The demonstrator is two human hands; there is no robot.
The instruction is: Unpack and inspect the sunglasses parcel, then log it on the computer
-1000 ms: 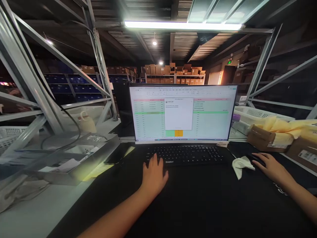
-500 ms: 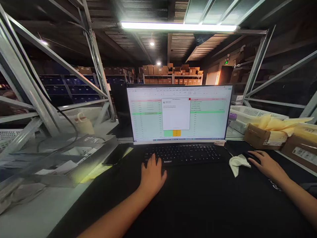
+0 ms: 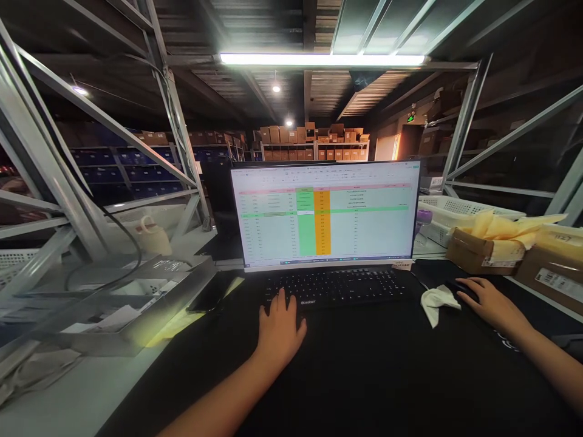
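My left hand (image 3: 279,325) lies at the lower left of a black keyboard (image 3: 350,288), its fingers apart and their tips on the near keys. Farther right, my right hand (image 3: 494,303) is curved over a dark computer mouse (image 3: 464,291), mostly hidden under the fingers. Behind the keyboard stands a monitor (image 3: 364,233) showing a spreadsheet with a green column, an orange column and one green row. A crumpled white tissue (image 3: 438,302) lies just left of the mouse, on the black desk mat (image 3: 364,370).
At the left are a grey tray (image 3: 150,321) with papers, a dark phone (image 3: 213,294) and a cream jug (image 3: 152,233). Cardboard boxes (image 3: 473,249) with yellow envelopes and a white basket (image 3: 449,209) stand at the right. Metal rack posts (image 3: 469,115) rise on both sides.
The pop-up window on the monitor has closed, uncovering the green and orange columns. Both hands keep their places; the view has shifted slightly.
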